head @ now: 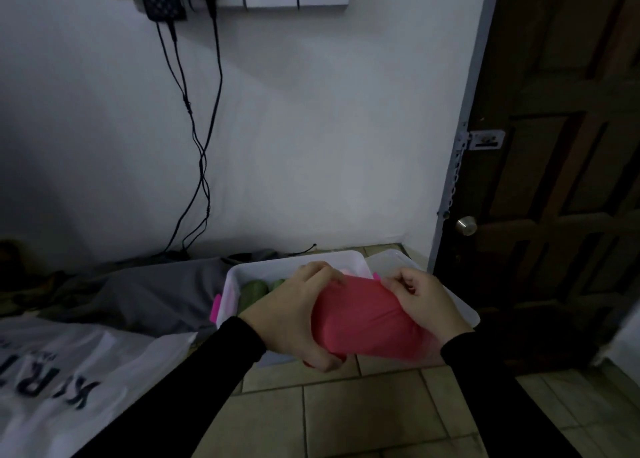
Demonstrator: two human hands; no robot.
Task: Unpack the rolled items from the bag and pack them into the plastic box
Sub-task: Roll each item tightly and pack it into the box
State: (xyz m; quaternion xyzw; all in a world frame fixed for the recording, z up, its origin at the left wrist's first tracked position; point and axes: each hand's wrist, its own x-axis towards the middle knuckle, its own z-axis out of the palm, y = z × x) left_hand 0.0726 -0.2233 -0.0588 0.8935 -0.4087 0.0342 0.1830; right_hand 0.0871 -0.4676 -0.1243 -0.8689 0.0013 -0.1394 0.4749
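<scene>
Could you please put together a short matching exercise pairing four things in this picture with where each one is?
Things:
1. red roll
2. green rolls
3. white bag
4. clear lid

Places:
A. lying on the floor at the left, printed with dark letters
B. held between the left hand and the right hand, above the plastic box
C. beside the box on its right, partly hidden by the right hand
D. already lying inside the box

Pairs: 1-B, 2-D, 3-A, 4-C
</scene>
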